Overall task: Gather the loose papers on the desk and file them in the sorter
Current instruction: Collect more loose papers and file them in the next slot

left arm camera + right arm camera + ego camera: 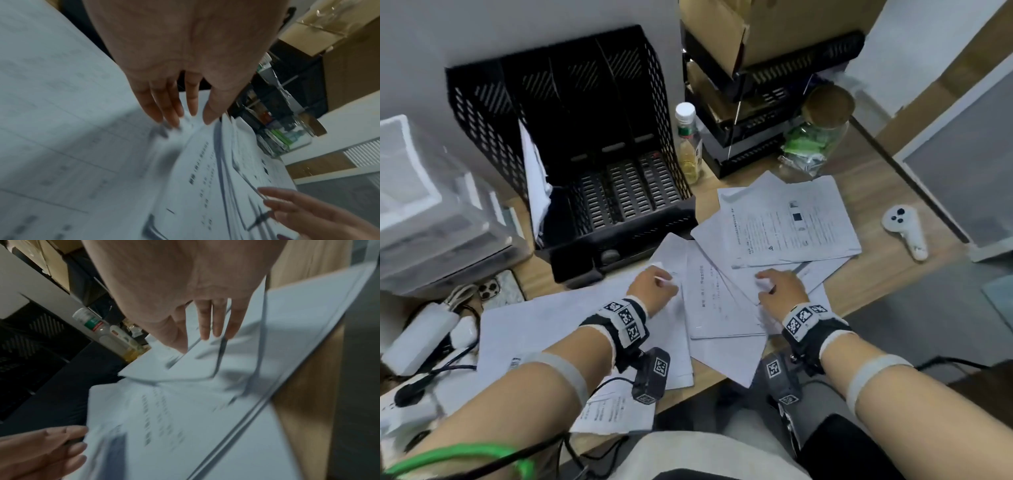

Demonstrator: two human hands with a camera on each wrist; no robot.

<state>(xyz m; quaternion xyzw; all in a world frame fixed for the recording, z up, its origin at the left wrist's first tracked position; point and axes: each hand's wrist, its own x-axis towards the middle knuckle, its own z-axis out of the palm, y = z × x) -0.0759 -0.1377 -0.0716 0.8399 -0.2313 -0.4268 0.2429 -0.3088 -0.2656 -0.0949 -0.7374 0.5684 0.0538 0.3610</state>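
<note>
Head view: loose white printed paper sheets (pixel 787 222) lie fanned and overlapping across the light wooden desk (pixel 887 260), several hanging over its near edge. Behind them stands a black perforated-metal file sorter (pixel 585 137) with upright dividers; its leftmost slot holds a few white sheets, and the other slots show only their slatted floor. The left hand (pixel 654 286) rests on the papers with a curled white corner of a sheet under its fingers; whether it pinches that corner is hard to make out. The right hand (pixel 780 286) lies flat on the sheets. A clear plastic bottle with a white cap (pixel 688 144) holds yellowish liquid, and a clear glass jar with a wooden lid (pixel 822 133) holds green packets. A white handheld controller (pixel 904 231) lies to the right.

Left wrist view: blurred; the left hand (pixel 185 56) has straight fingers (pixel 156 105) reaching down to the paper (pixel 82 129).

Right wrist view: also blurred; the right hand (pixel 174 288) spreads relaxed fingers (pixel 218 321) onto the sheets (pixel 185 418), grasping nothing.
</note>
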